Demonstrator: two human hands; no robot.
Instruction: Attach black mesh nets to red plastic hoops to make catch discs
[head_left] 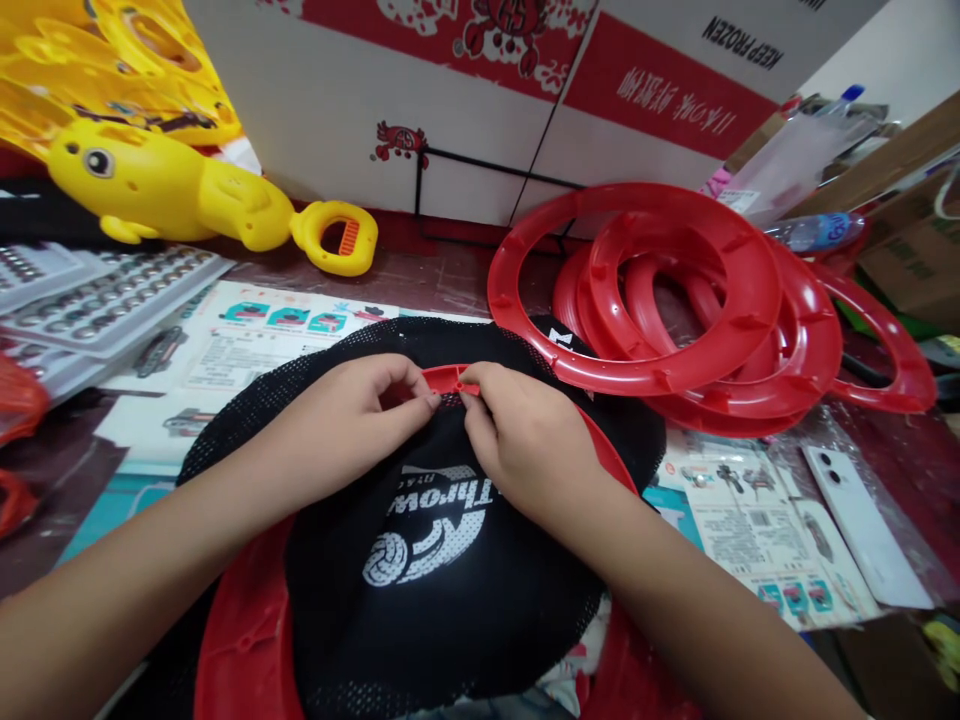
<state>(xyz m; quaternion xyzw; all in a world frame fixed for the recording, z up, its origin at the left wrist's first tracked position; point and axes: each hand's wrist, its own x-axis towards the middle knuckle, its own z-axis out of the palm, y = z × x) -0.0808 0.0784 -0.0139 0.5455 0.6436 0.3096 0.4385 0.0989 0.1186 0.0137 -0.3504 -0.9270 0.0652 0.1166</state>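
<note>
Both left hand (360,415) and right hand (529,430) pinch close together at frame centre, the one on the black cloth (450,620), the other on the red ring (442,378), seemingly to keep their edges aligned, while other red rings (754,290) lie heaped at upper right.

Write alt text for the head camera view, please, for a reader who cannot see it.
A person's left hand and right hand are close together at a red rim and black cloth printed "Throw". Beyond are overlapping red rings, a yellow animal-shaped toy and a white carton; a white phone lies to the right.
</note>
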